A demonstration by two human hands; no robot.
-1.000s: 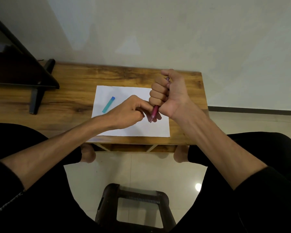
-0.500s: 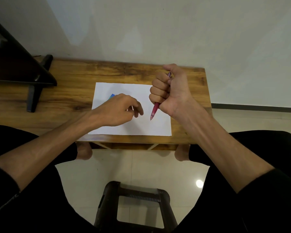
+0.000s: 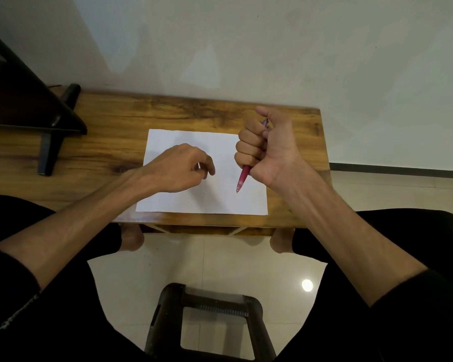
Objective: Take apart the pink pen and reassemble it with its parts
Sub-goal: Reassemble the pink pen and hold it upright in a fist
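two risks: your right hand [image 3: 270, 150] fists the pen [image 3: 242, 178]; your left hand [image 3: 183, 165], pinching something small, could drop it off the tabletop [image 3: 194, 111].

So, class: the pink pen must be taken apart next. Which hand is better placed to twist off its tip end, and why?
The left hand: it hovers free over the paper beside the exposed tip, while the right hand fists the pink pen.
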